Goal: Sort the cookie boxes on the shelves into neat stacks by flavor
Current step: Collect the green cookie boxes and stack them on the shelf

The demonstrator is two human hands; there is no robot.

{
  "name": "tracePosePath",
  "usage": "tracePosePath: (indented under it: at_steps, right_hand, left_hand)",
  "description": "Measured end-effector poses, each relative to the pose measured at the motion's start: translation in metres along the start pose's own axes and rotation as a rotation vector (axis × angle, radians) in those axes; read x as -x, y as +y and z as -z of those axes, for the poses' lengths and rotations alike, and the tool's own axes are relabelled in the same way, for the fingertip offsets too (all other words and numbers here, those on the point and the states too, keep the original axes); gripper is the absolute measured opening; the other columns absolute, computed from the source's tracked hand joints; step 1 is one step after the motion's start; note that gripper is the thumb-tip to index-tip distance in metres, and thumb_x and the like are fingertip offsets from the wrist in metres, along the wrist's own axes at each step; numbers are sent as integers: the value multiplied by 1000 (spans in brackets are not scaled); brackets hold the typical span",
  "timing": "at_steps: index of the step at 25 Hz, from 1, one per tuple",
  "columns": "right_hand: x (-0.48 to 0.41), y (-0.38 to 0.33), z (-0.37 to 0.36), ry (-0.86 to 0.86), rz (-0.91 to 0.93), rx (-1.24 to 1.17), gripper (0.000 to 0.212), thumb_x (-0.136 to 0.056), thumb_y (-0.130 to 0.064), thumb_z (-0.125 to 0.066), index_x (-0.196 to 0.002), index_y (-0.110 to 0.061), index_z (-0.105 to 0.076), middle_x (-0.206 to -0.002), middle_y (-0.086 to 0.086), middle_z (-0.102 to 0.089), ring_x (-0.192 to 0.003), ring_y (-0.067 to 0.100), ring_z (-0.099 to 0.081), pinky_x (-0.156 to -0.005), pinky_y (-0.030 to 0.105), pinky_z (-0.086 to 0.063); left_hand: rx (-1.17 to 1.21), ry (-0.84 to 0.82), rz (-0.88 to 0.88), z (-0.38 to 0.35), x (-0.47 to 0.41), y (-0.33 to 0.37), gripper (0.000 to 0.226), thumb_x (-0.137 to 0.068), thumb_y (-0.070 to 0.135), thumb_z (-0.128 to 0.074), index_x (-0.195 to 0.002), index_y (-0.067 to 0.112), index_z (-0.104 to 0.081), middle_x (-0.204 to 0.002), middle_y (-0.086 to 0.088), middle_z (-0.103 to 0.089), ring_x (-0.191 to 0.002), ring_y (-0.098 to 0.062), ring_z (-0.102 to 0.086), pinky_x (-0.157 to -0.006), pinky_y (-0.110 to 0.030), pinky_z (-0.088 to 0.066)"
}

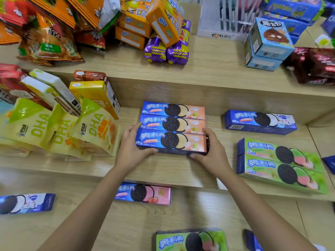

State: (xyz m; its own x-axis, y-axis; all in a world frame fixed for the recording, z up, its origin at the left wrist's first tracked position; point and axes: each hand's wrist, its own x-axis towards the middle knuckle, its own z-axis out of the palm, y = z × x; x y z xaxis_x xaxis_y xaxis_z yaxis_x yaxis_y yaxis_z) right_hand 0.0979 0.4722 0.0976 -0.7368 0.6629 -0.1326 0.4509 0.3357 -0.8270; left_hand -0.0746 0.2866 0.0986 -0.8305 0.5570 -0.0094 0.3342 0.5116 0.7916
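Three peach-orange cookie boxes lie side by side on the middle shelf. I grip the nearest peach-orange box [172, 141] at both ends: my left hand [132, 145] on its left end, my right hand [211, 151] on its right. The two peach-orange boxes behind it [173, 115] touch it. A white-flavour blue box [260, 121] lies to the right. Two green boxes [281, 164] sit side by side at the shelf's right. On the lower shelf lie a pink box [145, 193], a white-flavour box [27, 202] and a green box [191, 240].
Yellow DHA pouches [59, 129] and upright yellow boxes [94, 96] crowd the middle shelf's left. The upper shelf [208, 69] holds orange boxes, purple packs, light-blue boxes [268, 44] and dark red packs. A blue box corner [252, 240] shows at the bottom right.
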Motion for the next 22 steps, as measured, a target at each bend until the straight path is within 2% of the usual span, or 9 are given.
tracePosePath:
  at_steps: [3, 6, 9, 12, 15, 17, 19, 20, 22]
  right_hand:
    - [15, -5, 12, -1, 77, 63, 92, -56, -10, -78, -133, -28, -32, -126, -13, -45, -112, 9, -42, -97, 19, -34]
    - [43, -3, 37, -9, 132, 158, 78, -67, -13, -77, -133, -22, -37, -134, -5, -41, -117, 12, -38, -104, 32, -34]
    - [75, 9, 80, 14, 164, 194, 65, -72, -23, -74, -129, -25, -42, -135, -4, -46, -115, 14, -45, -103, 35, -37]
    - [103, 22, 131, 130, 171, 203, 62, -73, -21, -74, -127, -28, -44, -124, -12, -51, -117, 16, -49, -97, 35, -41]
    - [121, 45, 171, 216, 137, 235, 65, -70, -12, -76, -125, -28, -46, -119, -21, -50, -112, 19, -53, -93, 33, -45]
    - [130, 61, 190, 240, 84, 239, 65, -69, -10, -77, -125, -27, -47, -121, -11, -55, -112, 22, -53, -93, 34, -46]
    - [138, 74, 201, 265, 59, 249, 65, -69, -9, -77, -125, -25, -48, -120, -3, -56, -108, 20, -54, -93, 40, -47]
    - [144, 79, 203, 267, 60, 249, 63, -69, -9, -76, -124, -24, -48, -118, -7, -56, -106, 19, -54, -92, 41, -47]
    - [151, 85, 202, 230, 89, 243, 60, -70, -8, -76, -121, -25, -50, -114, -30, -52, -104, 14, -53, -87, 36, -47]
  left_hand:
    - [-58, 42, -40, 4, 13, 12, 96, -54, 22, -88, -135, 20, -38, -143, -12, -26, -131, -13, -27, -106, -20, -20]
    - [-22, 97, -210, 2, 46, 28, 74, -64, 28, -76, -130, 17, -45, -141, -10, -27, -128, -1, -25, -105, -5, -16]
    - [-23, -6, -343, -16, 93, 39, 54, -75, 32, -61, -126, 19, -49, -135, -1, -37, -128, -4, -34, -107, -13, -24]
    - [-182, -245, -472, -51, 149, 32, 49, -77, 35, -58, -123, 25, -48, -133, 4, -40, -120, -9, -46, -100, -26, -40]
    - [-443, -599, -479, -90, 199, 11, 73, -52, 64, -58, -118, 34, -48, -124, 11, -46, -101, -7, -61, -80, -19, -50]
    - [-545, -702, -401, -109, 216, -4, 95, -24, 76, -51, -110, 36, -49, -107, 17, -62, -86, 0, -64, -66, -11, -49]
    - [-601, -745, -303, -116, 224, -15, 107, -5, 74, -51, -105, 35, -47, -88, 20, -70, -72, 2, -66, -56, -8, -47]
    - [-611, -763, -275, -118, 227, -20, 109, -2, 70, -55, -105, 34, -46, -83, 20, -70, -69, 2, -66, -54, -8, -47]
    - [-608, -801, -249, -117, 227, -27, 107, -3, 60, -65, -105, 34, -47, -82, 19, -70, -67, 0, -67, -51, -8, -47]
